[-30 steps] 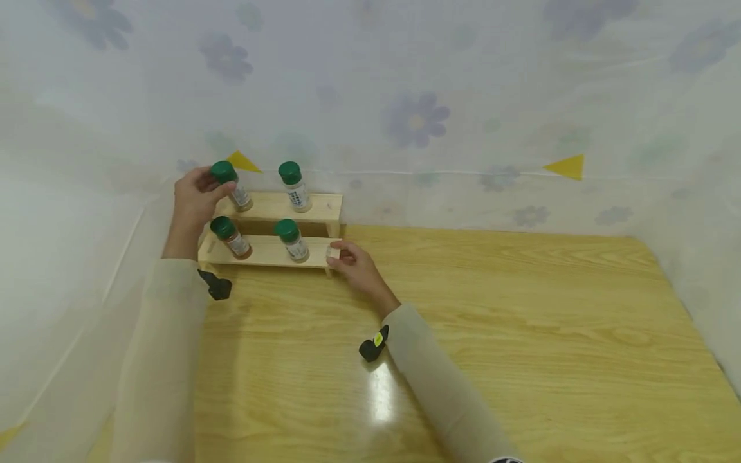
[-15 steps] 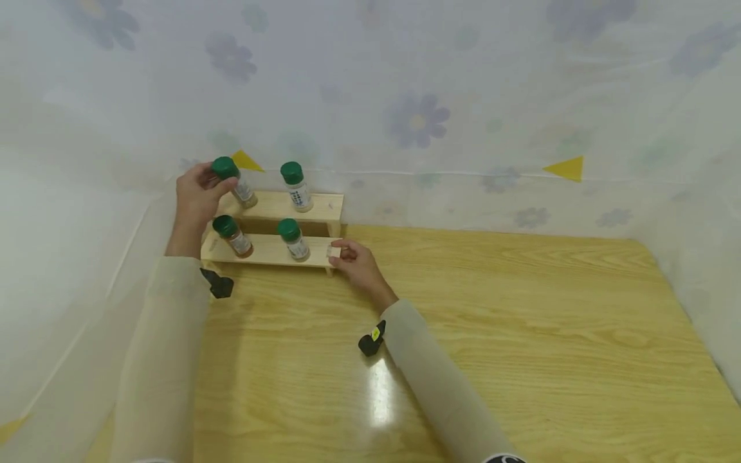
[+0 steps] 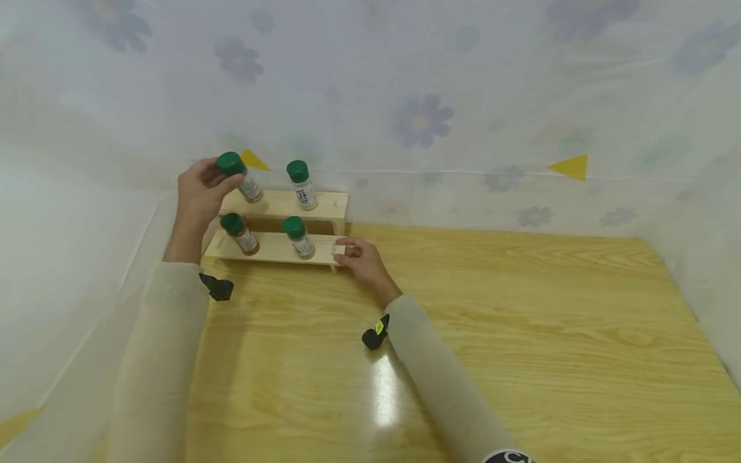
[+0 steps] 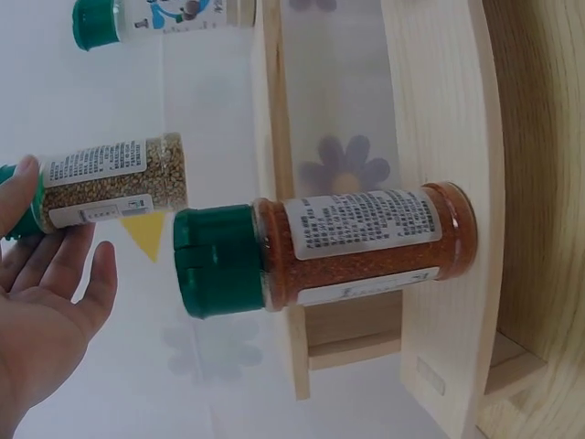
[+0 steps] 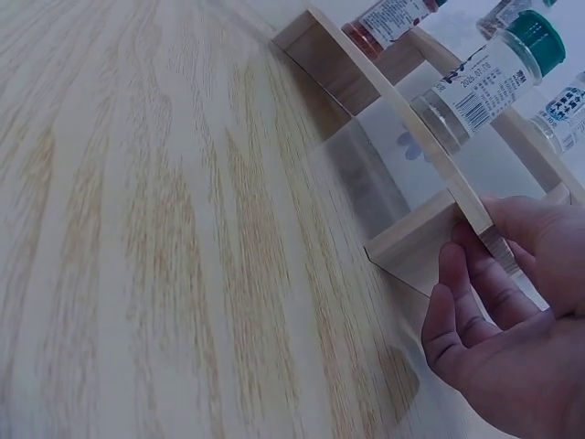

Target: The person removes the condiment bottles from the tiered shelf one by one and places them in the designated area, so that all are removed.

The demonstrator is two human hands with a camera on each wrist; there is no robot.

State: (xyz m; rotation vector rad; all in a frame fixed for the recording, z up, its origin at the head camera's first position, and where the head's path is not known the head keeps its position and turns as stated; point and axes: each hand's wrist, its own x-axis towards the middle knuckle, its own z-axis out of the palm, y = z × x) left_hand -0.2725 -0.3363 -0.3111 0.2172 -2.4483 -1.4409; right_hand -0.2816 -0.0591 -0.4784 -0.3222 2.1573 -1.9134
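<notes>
My left hand (image 3: 197, 193) holds a spice jar (image 4: 114, 183) of tan seeds by its green cap. In the left wrist view its base is apart from the upper board of the wooden two-tier rack (image 3: 272, 202). On that board, to the right, stands a spice jar with a blue-and-white label (image 3: 304, 193). The lower board carries a jar of red-orange spice (image 4: 366, 247) at left and a pale-filled jar (image 5: 484, 87) to its right. My right hand (image 3: 366, 262) pinches the right end of the lower board, thumb above and fingers beneath.
The rack stands on a wood-grain table (image 3: 492, 334) at its back left. A flowered white sheet (image 3: 417, 77) hangs behind and at the sides, with yellow triangles (image 3: 570, 167) on it. Dark wrist devices (image 3: 217, 287) sit at both sleeve cuffs.
The seed jar in my left hand has risen off the upper board and shifted slightly right. My right hand keeps its grip on the lower board. The whole view drifts slightly.
</notes>
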